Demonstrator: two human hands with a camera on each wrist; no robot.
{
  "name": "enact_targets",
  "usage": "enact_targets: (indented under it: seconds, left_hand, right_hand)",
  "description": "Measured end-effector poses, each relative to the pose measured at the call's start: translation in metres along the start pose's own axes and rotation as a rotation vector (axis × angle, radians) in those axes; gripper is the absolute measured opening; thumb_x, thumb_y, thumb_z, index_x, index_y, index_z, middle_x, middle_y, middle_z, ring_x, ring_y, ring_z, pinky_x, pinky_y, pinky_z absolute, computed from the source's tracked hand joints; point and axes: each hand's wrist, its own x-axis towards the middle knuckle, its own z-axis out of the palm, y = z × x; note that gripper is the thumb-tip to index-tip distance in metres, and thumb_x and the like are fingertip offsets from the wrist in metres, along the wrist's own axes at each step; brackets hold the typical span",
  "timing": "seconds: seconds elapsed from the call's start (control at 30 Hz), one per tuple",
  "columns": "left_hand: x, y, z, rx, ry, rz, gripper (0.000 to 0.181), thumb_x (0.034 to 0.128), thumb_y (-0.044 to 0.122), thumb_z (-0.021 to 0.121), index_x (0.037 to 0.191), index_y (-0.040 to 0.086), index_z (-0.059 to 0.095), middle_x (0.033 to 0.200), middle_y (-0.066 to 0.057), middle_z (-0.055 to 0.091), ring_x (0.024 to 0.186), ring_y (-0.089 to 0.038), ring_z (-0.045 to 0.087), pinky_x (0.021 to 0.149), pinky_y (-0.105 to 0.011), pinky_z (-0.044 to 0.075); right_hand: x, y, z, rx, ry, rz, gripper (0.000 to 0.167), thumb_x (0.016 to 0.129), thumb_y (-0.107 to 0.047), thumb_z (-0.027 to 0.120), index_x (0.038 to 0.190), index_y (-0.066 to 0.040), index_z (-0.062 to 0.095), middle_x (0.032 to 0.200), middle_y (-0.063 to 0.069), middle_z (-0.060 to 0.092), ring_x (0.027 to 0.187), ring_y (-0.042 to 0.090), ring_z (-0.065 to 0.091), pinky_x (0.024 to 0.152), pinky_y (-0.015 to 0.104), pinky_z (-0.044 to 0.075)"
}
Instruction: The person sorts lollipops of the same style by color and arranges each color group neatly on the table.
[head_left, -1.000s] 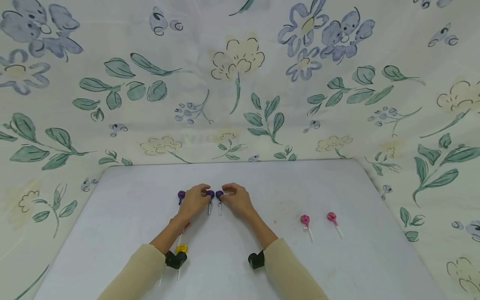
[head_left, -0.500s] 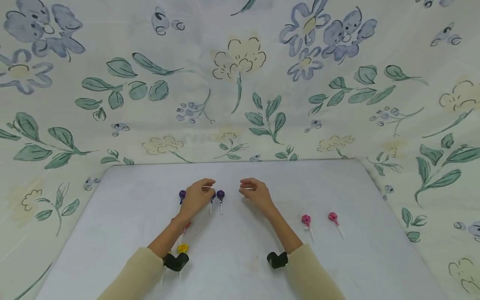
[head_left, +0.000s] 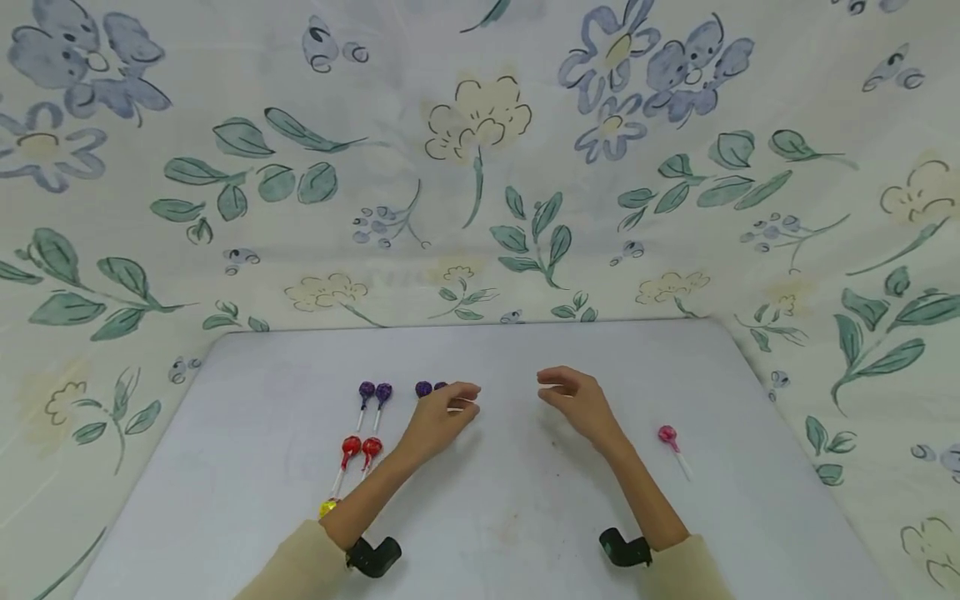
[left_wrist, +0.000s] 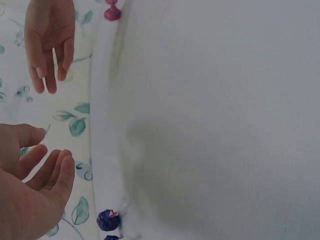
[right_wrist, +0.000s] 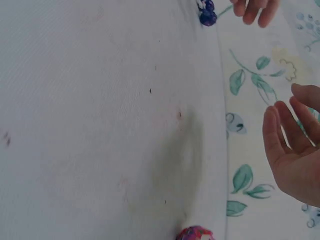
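My left hand (head_left: 442,417) hovers over the middle of the white table, fingers loosely bent and holding nothing. Just behind it lie two purple lollipops (head_left: 423,389), one partly covered by the hand. My right hand (head_left: 581,404) is raised to the right of them, also holding nothing, with its fingers apart from the thumb (right_wrist: 305,95). A pink lollipop (head_left: 667,434) lies to the right of the right forearm, which hides the other pink one in the head view. The right wrist view shows a pink lollipop (right_wrist: 195,233) at its lower edge.
On the left are two more purple lollipops (head_left: 384,392), two red lollipops (head_left: 372,447) in front of them, and a yellow lollipop (head_left: 328,507) partly under the left forearm. A floral cloth (head_left: 480,250) hangs behind the table (head_left: 300,358).
Both hands have moved right, away from the middle purple lollipops. The right hand let go of one first, then the left hand came off the other. The left-hand purple and red pairs are uncovered.
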Motion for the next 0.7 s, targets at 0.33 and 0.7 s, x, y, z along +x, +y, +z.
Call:
enact_targets:
  seconds: [0.33,0.7]
  left_hand:
    - [-0.005,0.012,0.031,-0.052,-0.074,0.063,0.028,0.0934,0.001,0.066,0.121,-0.006,0.064,0.116,-0.022,0.067,0.102,-0.030,0.066,0.088,-0.035,0.055]
    - [-0.005,0.023,0.066,-0.094,-0.142,0.081,0.031,0.0957,0.006,0.065,0.124,-0.006,0.063,0.120,-0.020,0.065,0.104,-0.029,0.066,0.089,-0.035,0.055]
  right_hand:
    - [-0.035,0.008,-0.050,-0.106,0.024,-0.033,0.031,0.096,-0.007,0.066,0.125,0.002,0.064,0.124,0.021,0.065,0.111,0.031,0.064,0.093,0.030,0.052]
    - [-0.071,0.020,-0.096,-0.271,0.090,-0.002,0.031,0.096,-0.010,0.067,0.125,0.001,0.065,0.122,0.018,0.067,0.105,0.021,0.064,0.088,0.015,0.047]
